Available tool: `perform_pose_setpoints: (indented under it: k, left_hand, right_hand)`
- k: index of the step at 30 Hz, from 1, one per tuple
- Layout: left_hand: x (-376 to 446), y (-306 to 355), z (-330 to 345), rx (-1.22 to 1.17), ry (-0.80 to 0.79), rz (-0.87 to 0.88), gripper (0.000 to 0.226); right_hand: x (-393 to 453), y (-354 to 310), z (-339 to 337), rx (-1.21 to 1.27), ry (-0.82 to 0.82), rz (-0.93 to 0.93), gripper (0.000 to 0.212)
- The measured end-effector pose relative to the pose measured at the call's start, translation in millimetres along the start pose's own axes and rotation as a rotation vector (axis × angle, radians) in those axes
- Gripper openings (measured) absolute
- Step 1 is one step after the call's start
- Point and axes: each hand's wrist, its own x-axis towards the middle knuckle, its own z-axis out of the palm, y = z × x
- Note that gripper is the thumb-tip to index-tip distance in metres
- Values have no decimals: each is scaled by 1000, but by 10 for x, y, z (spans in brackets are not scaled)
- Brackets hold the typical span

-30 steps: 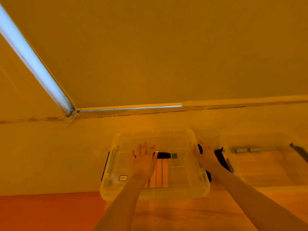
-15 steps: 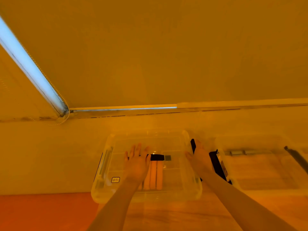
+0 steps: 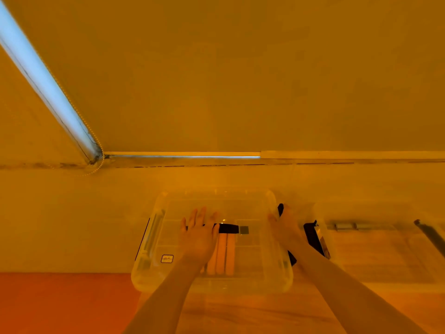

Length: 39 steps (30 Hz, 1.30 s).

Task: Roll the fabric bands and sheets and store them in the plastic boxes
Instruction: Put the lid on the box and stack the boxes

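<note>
A clear plastic box (image 3: 149, 266) with its lid on stands on the table in front of me. Through the lid I see pale rolled fabric bands (image 3: 222, 254) lying side by side and a black band (image 3: 228, 229) across their far ends. My left hand (image 3: 199, 235) lies flat on the lid with straight, spread fingers. My right hand (image 3: 285, 227) rests on the box's right edge, fingers pointing away from me; how its fingers lie is hard to tell. A second clear box (image 3: 375, 256) stands to the right.
A black clip or handle (image 3: 313, 237) sits between the two boxes. A grey metal bar (image 3: 346, 226) lies in the right box. A wall rises just behind the boxes. An orange-red surface (image 3: 60, 302) borders the wooden table (image 3: 240, 314) at lower left.
The view has shifted slightly, so the boxes sit a little further left in the frame. Both hands stay on the lidded box in the same places.
</note>
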Motion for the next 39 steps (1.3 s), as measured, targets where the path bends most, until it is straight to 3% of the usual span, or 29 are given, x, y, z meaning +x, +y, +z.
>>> perform_pose_setpoints:
  k: [5, 13, 18, 20, 27, 31, 39]
  left_hand:
    - [-5, -7, -14, 5, -30, -6, 52]
    - [-6, -21, -13, 3, -47, 6, 52]
    - [-16, -17, -30, 5, -39, 5, 52]
    - [-23, -11, -33, 5, -37, 7, 52]
    - [-15, -14, -28, -7, -44, 6, 51]
    - [-15, -18, -41, -6, -52, 7, 50]
    - [-12, -27, -44, -21, -55, 10, 50]
  right_hand:
    - [-9, -25, 25, -6, 15, 18, 50]
    - [-15, -83, 43, -31, 24, 55, 47]
    - [29, -42, 6, 95, -18, 110, 30]
    - [62, 2, 5, 145, -42, 154, 35]
    - [68, -54, 74, -7, -5, 158, 26]
    - [72, -68, 142, -123, 42, 152, 36]
    - [-45, -79, 144, -380, 129, -87, 59]
